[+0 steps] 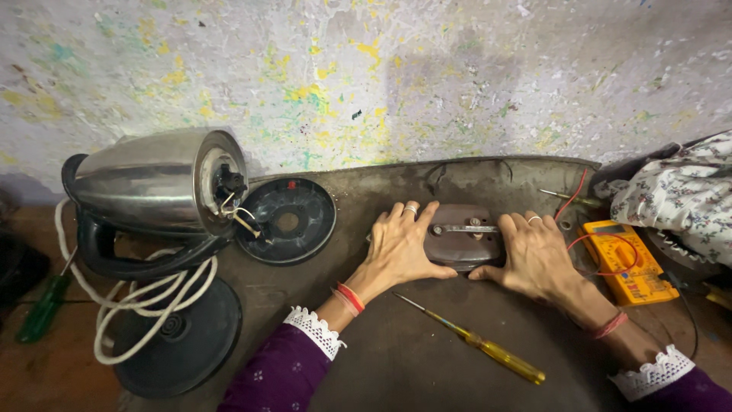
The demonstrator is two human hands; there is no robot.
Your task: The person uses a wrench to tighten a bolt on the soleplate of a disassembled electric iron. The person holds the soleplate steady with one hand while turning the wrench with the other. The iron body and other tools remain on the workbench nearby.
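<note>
Head view, 1 frame. Both hands lie on a dark mat point(396, 366) set against a paint-spattered wall point(381, 76).

Left hand point(400, 248): palm down, fingers spread and flat, fingertips touching the left edge of a small brown oval part point(461, 243). Ring on 1 finger, red bangles at the wrist.

Right hand point(537, 255): palm down, fingers loosely spread, resting against the right edge of the same part; thumb touches its lower rim. Neither hand pinches anything; the part sits between the 2 hands, bracketed by them.

Brown part: lies flat at the mat's centre, near the wall. A metal strip point(467, 228) with screws crosses its top.

Surroundings: yellow-handled screwdriver point(476, 342) lies on the mat just below the hands, touching neither. Yellow multimeter point(625, 263) just right of the right hand, red lead looping past the wrist. Steel kettle point(152, 187) lies on its side at left, base opened toward the hands, wires exposed. Black round base plate point(286, 220) just beside it. White cord point(145, 305) runs over a black disc point(191, 336). Green-handled screwdriver point(42, 309) at far left. Floral cloth point(679, 194) at far right.
</note>
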